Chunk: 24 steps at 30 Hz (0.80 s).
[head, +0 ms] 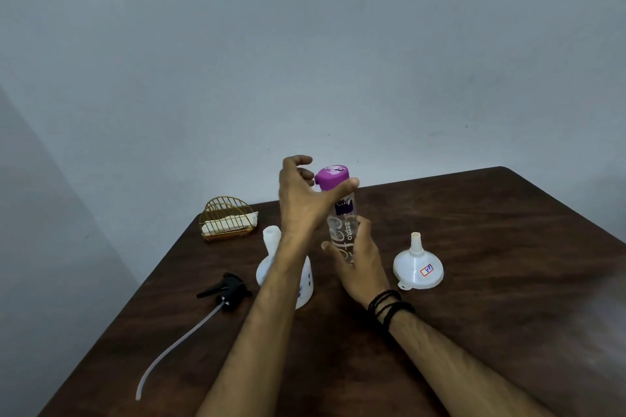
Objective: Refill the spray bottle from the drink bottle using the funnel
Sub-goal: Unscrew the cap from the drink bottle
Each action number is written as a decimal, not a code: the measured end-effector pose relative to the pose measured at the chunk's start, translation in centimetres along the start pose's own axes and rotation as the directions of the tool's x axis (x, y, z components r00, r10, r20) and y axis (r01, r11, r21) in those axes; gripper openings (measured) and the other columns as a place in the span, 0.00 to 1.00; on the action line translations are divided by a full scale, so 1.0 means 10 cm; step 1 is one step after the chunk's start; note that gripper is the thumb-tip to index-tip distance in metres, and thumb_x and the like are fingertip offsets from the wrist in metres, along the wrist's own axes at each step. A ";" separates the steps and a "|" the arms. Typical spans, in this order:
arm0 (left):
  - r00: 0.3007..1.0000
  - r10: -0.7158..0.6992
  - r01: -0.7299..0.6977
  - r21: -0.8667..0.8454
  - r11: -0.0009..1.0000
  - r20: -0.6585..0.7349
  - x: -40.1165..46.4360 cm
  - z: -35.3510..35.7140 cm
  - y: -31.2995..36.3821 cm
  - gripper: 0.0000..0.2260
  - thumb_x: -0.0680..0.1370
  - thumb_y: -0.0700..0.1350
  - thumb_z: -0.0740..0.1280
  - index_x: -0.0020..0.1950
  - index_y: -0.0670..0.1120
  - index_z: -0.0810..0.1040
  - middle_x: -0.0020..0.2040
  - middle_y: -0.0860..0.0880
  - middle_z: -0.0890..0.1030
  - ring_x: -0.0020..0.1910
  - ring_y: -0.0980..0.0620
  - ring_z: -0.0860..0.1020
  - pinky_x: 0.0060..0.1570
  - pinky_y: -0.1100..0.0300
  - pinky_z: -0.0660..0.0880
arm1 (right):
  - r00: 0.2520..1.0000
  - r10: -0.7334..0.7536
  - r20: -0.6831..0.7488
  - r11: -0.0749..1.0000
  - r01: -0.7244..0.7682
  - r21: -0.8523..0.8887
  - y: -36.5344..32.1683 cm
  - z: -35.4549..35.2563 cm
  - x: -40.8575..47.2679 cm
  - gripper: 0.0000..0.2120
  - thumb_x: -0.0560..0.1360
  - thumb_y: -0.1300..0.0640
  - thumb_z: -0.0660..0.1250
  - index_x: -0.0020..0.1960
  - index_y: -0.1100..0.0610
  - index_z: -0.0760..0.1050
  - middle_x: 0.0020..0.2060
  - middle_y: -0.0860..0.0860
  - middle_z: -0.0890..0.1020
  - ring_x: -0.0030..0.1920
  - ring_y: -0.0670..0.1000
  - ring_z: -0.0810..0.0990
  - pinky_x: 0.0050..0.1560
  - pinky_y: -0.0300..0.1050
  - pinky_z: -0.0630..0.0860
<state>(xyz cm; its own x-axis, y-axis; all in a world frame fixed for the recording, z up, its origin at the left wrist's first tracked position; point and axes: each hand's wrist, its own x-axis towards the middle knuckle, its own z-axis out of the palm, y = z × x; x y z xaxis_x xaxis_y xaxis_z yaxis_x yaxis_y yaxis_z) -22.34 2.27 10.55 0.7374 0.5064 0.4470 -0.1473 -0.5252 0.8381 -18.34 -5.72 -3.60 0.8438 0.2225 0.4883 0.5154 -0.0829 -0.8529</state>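
The funnel (418,266) stands apart on bare table (508,247) at the right. The left is crowded by the spray bottle (271,247), trigger head (226,288) and napkin holder (227,223).

Table (491,332): dark brown wood grain, one corner toward the far right; napkin holder (227,224): gold wire, arched sides, standing near the table's far left edge; napkins (223,225): white, folded, stacked inside the holder; wall (305,44): plain pale grey-blue, behind the table.
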 end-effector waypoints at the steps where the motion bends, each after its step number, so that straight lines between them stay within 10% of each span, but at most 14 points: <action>1: 0.999 0.008 -0.008 0.001 1.000 0.053 0.00 0.04 0.03 0.37 0.66 0.55 0.81 0.69 0.51 0.66 0.61 0.49 0.73 0.57 0.52 0.76 0.46 0.67 0.75 | 1.000 0.001 0.009 1.000 -0.001 -0.002 0.00 0.00 0.00 0.27 0.76 0.45 0.71 0.67 0.47 0.59 0.61 0.48 0.76 0.58 0.44 0.79 0.56 0.44 0.80; 8: 0.956 0.037 -0.022 -0.056 0.998 0.292 -0.05 -0.06 0.04 0.26 0.78 0.41 0.71 0.73 0.51 0.66 0.68 0.48 0.73 0.62 0.53 0.76 0.64 0.52 0.76 | 1.000 0.025 0.019 1.000 -0.025 -0.013 0.01 0.00 0.01 0.28 0.76 0.44 0.70 0.67 0.46 0.58 0.62 0.48 0.75 0.59 0.46 0.79 0.56 0.43 0.79; 19: 0.983 0.182 -0.176 0.172 0.969 -0.021 0.04 -0.23 0.25 0.23 0.77 0.57 0.70 0.68 0.46 0.76 0.58 0.49 0.68 0.52 0.56 0.74 0.56 0.61 0.75 | 1.000 0.030 -0.003 1.000 -0.030 -0.010 0.02 0.00 0.02 0.27 0.74 0.49 0.74 0.65 0.47 0.61 0.59 0.48 0.77 0.54 0.43 0.80 0.46 0.28 0.74; 24: 0.976 0.070 -0.019 0.239 0.971 -0.207 -0.43 -0.76 -0.19 0.22 0.77 0.55 0.70 0.69 0.50 0.75 0.62 0.49 0.69 0.56 0.54 0.75 0.53 0.69 0.72 | 0.999 0.022 -0.033 0.999 -0.024 -0.045 -0.01 -0.03 0.02 0.27 0.74 0.49 0.74 0.64 0.50 0.63 0.54 0.47 0.77 0.49 0.44 0.79 0.40 0.26 0.71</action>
<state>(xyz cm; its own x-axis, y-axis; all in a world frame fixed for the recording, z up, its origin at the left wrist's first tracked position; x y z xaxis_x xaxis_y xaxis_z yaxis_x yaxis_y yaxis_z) -30.23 6.31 9.45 0.5731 0.5991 0.5591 0.0009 -0.6827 0.7307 -18.22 -5.95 -3.39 0.8594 0.1889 0.4751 0.5016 -0.1315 -0.8550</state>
